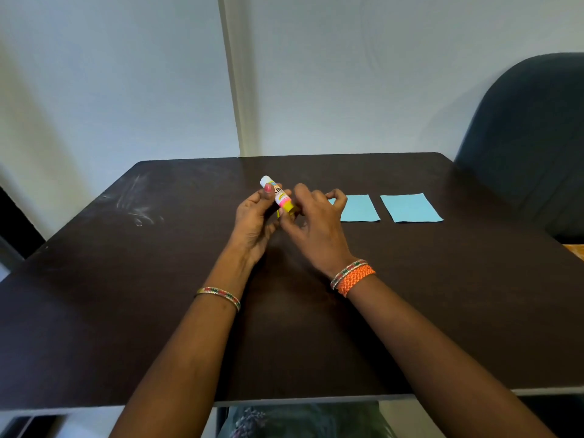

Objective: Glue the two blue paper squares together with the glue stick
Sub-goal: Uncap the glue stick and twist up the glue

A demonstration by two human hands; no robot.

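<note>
A glue stick [278, 193] with a white top, printed label and yellow base is held tilted above the table. My left hand [256, 220] grips its body, thumb on the label. My right hand [311, 223] pinches the yellow base end with its fingertips. Two blue paper squares lie flat on the dark table to the right, side by side with a gap between them: the nearer one [360, 208] is partly hidden behind my right hand's fingers, and the other [410, 207] lies in full view further right.
The dark brown table [158, 279] has pale smudges [139, 207] at its back left. A dark chair back [531, 137] stands at the far right corner. A white wall runs behind the table's far edge.
</note>
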